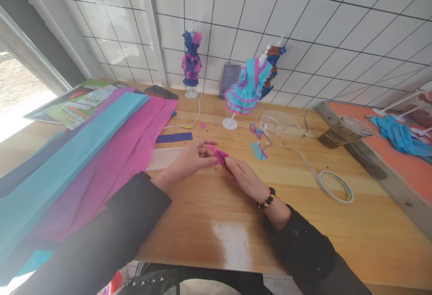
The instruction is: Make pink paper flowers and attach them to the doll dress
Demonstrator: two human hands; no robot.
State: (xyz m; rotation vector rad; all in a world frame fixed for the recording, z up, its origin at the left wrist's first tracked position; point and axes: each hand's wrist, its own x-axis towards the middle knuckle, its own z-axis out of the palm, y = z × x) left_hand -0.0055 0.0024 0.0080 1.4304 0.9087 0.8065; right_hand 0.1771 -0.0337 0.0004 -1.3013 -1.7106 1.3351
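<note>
Wood forms the table (189,230) under our left hand (194,158) and right hand (242,177). Left of our left hand lie long sheets (101,146) in blues, purple and pink, overlapping lengthwise, probably so that each colour shows at an edge. Beyond our hands, against the tiled wall, a turquoise dress (248,88) and a smaller navy dress (191,63) are on stands, which seem meant to keep the ruffles off the wood. Well to the right of our right hand is a cup (346,132), perhaps kept apart from the paper; nearer, a tape roll (321,182) lies flat, its loose end trailing away from us. Just beyond our left hand lies a navy strip (174,137); beyond our right, a turquoise scrap (258,151).

Smallest, the pink piece (220,154) sits between our fingertips, just above the table. Our left hand pinches its left side, fingers curled; our right pinches the lower right, likely to steady it from both ends. We cannot tell whether the dark line there is a tool or a fold.
</note>
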